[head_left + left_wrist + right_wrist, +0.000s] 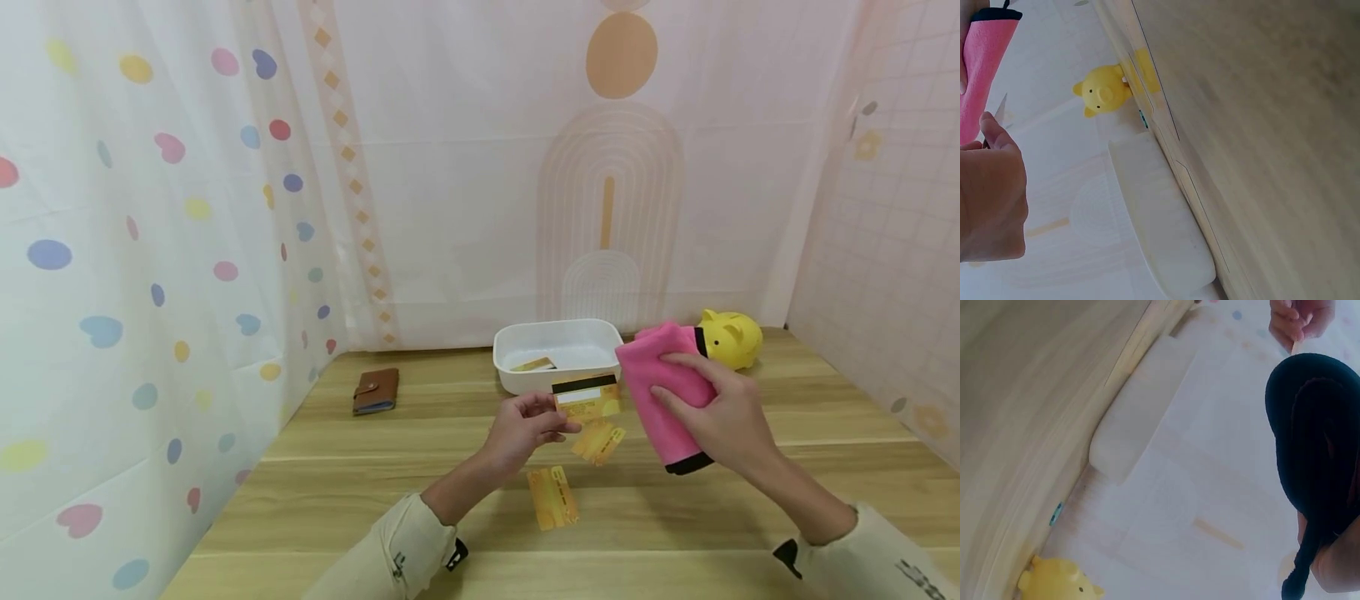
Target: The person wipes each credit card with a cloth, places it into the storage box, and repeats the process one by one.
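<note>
Head view: wood-grained desk (300,508) bearing a white, rounded-rectangular plastic box (525,382). Partly closed, the right hand (723,417) grips a pink, black-edged fabric piece (660,379) above the desk; beside it, the left hand (528,427) pinches a yellow-orange, black-striped card (588,400). Two similar cards (553,500) lie below.

A small, home-like nook is formed by hung fabric, though whether it is set within a house or a studio cannot be told. The wooden table (300,500) is bordered by a polka-dotted curtain (142,350) on its left, an arch-printed sheet (465,192) behind and a grid-patterned sheet (892,275) on its right. A domestic note is lent by a brown wallet (378,387) and a yellow piggy bank (740,340) on the table's far half.
</note>
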The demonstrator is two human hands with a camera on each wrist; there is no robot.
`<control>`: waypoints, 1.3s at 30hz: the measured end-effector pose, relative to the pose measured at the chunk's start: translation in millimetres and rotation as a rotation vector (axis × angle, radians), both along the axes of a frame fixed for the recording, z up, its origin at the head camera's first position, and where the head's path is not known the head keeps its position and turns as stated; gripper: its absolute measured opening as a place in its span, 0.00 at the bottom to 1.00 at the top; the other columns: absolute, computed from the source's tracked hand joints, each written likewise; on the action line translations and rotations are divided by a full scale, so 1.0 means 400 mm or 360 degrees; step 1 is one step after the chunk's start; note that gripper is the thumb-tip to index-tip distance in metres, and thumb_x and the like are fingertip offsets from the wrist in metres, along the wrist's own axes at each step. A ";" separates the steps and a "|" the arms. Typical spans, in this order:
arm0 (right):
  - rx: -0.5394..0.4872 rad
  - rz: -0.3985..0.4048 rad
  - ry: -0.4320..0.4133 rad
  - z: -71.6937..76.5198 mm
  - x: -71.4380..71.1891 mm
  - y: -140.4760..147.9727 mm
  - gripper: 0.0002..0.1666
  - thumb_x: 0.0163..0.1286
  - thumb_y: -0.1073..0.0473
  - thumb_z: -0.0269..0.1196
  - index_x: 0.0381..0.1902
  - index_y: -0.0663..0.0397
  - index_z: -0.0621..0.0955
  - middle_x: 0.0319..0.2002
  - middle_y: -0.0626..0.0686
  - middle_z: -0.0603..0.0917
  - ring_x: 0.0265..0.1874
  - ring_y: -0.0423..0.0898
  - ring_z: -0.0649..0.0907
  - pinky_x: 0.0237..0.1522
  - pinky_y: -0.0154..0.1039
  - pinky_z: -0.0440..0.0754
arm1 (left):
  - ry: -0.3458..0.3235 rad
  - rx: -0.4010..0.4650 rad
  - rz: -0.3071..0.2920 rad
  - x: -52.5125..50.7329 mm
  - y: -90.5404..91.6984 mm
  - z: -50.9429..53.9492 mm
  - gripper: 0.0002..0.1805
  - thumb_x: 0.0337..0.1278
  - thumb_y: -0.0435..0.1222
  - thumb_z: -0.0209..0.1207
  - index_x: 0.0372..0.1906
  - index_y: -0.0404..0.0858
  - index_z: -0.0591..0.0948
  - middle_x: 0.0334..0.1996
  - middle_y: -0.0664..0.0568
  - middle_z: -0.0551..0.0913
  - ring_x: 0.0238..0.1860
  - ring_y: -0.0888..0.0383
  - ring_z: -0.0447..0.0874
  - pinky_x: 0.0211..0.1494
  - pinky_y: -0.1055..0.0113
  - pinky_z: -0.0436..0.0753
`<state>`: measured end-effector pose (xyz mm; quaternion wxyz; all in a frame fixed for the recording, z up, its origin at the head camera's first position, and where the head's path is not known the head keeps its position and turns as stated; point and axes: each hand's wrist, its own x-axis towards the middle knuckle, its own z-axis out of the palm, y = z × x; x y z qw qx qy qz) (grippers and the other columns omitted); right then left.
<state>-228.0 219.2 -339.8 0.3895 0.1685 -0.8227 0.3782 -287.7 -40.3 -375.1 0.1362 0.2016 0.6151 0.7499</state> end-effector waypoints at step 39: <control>0.0044 0.0265 -0.0135 -0.024 -0.005 -0.108 0.22 0.54 0.66 0.76 0.48 0.57 0.84 0.43 0.58 0.87 0.27 0.41 0.83 0.25 0.35 0.83 | 0.0097 -0.0192 -0.0191 0.009 0.005 0.002 0.12 0.66 0.29 0.58 0.51 0.29 0.78 0.42 0.42 0.84 0.37 0.58 0.88 0.33 0.69 0.81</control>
